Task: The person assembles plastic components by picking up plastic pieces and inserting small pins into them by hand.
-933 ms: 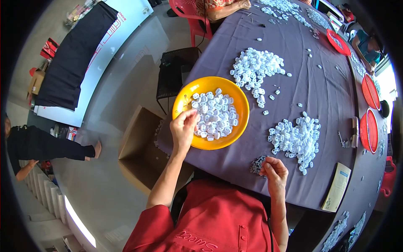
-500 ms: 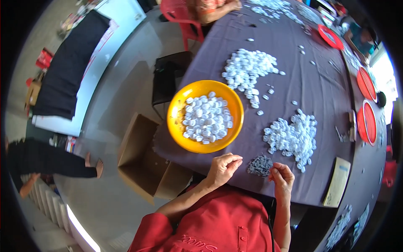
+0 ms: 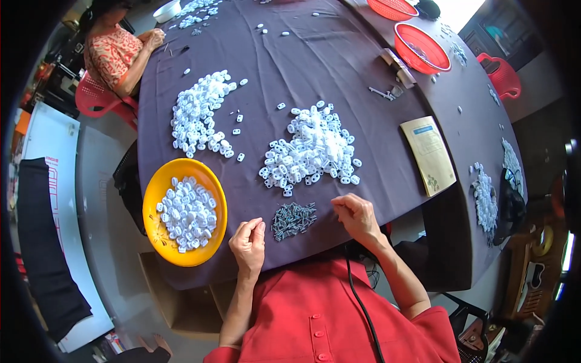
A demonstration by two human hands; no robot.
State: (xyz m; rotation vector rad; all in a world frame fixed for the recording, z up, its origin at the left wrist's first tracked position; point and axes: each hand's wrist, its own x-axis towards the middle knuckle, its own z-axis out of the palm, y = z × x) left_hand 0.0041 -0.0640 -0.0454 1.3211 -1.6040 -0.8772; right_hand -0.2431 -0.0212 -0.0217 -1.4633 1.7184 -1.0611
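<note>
My left hand (image 3: 247, 243) is closed in a pinch over the table's near edge, between a yellow bowl and a heap of small, dark grey rod-like pieces (image 3: 293, 221). Anything between its fingertips is too small to make out. On the heap's other side, my right hand (image 3: 358, 219) has its fingers curled together, and what they hold is hidden. Just beyond lies a pile of small white oval plastic pieces with two holes (image 3: 311, 148). More such pieces fill the middle of the yellow bowl (image 3: 154, 233) at the left.
A second white pile (image 3: 203, 115) lies beyond the bowl. At the right are a tan booklet (image 3: 428, 154), a narrow box (image 3: 398, 68) and a red basket (image 3: 420, 51). Another person (image 3: 115, 51) sits at the far left. A cardboard box (image 3: 181, 302) stands below the table edge.
The view has swung to the right, so the bowl and piles sit further left. My right hand has drawn away from the edge of the grey heap; both hands stay pinched.
</note>
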